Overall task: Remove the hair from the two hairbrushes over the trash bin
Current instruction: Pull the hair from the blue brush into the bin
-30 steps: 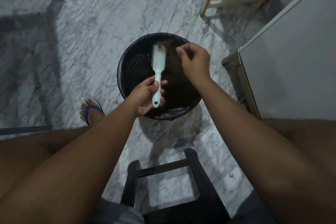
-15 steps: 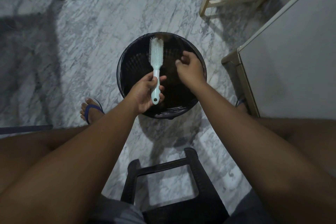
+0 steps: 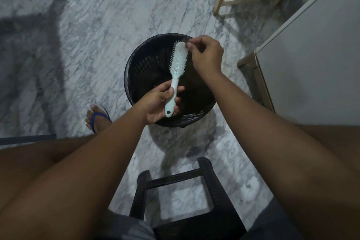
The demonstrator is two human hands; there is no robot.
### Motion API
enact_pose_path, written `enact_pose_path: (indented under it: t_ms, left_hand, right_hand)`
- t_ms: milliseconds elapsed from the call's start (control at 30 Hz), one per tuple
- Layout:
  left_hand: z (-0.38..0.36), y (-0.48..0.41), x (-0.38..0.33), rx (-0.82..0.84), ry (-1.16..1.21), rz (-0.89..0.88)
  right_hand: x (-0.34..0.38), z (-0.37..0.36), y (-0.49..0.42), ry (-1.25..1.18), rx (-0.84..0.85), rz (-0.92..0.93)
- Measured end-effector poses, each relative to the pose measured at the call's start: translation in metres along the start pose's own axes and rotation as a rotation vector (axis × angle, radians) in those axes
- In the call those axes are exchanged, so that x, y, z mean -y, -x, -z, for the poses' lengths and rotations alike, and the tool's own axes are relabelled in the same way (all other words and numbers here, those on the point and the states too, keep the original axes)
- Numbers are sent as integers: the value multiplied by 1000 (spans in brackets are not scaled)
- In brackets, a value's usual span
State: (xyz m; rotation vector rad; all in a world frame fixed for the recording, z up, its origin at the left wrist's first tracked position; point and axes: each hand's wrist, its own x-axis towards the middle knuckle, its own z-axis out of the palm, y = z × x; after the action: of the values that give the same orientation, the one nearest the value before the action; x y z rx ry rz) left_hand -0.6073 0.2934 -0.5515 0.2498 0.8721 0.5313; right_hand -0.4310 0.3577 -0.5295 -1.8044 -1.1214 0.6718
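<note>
Brush [image 3: 178, 58] is held over bin [image 3: 128, 76], handle gripped in left hand [image 3: 157, 103]. Right hand [image 3: 206, 54] pinches hair [image 3: 184, 41] at brush tip, above bin's far rim. Risk: strands pulled outward there may drop outside bin.

A pale mint green hairbrush [image 3: 177, 65], a black trash bin [image 3: 136, 68], and a grey-and-white marbled floor [image 3: 101, 31] are seen.

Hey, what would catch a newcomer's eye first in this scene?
A pale hairbrush stands out at centre, held over the dark mouth of the round black trash bin on the marble floor. The left hand grips its handle; the right hand pinches at the bristles near its tip.
</note>
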Motion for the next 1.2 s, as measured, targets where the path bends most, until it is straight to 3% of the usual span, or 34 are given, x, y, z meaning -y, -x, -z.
enact_pose_path:
  t_ms: [233,300,400,467,533,600,700,867,1000,1200]
  left_hand:
    - [12,2,-1,-96,94,-88]
    - [13,3,-2,-87,84,-87]
    - [10,4,-5,-63,62,-79]
    - [7,5,-6,-47,42,-71]
    - [4,6,-6,-30,22,-53]
    - [4,8,-6,-1,7,-18]
    - [7,9,-7,66,-16,44]
    - [5,11,-9,99,-35,50]
    - [8,9,-11,82,-43,31]
    - [4,7,-9,8,-54,23]
  right_hand:
    - [3,21,5,-179,-253,107]
    - [-9,25,9,-15,-94,12]
    - [-26,27,17,354,412,-238]
    - [-26,25,22,440,541,-305]
    - [-20,20,25,378,443,-251]
    - [-9,13,24,101,285,-211]
    - [5,3,17,-193,282,-251]
    - [0,-2,9,81,420,-143]
    - [-7,0,0,305,349,-39]
    - [1,9,-4,262,165,116]
